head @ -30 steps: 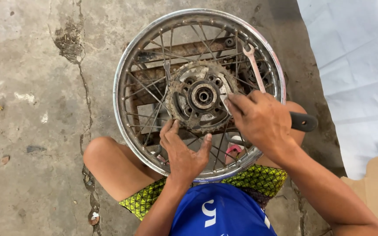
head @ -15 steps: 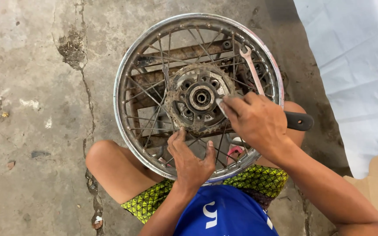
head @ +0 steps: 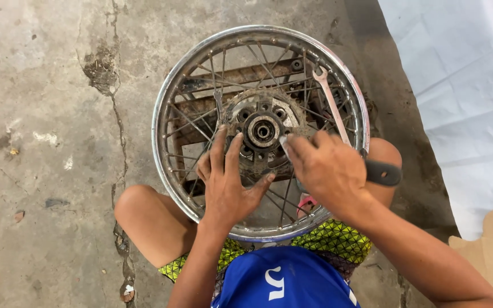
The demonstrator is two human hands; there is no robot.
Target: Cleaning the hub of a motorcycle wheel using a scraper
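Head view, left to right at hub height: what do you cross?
Cracked concrete floor → left side of the wheel rim → left hand on the spokes → hub → right hand → black tool handle → white sheet.

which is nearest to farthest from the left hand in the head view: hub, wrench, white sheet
1. hub, just past the left hand, toward its right
2. wrench, across the wheel, upper right
3. white sheet, far right on the floor

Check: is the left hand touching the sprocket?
Touching. The head view shows the left hand laid flat across the spokes, fingertips resting on the sprocket edge.
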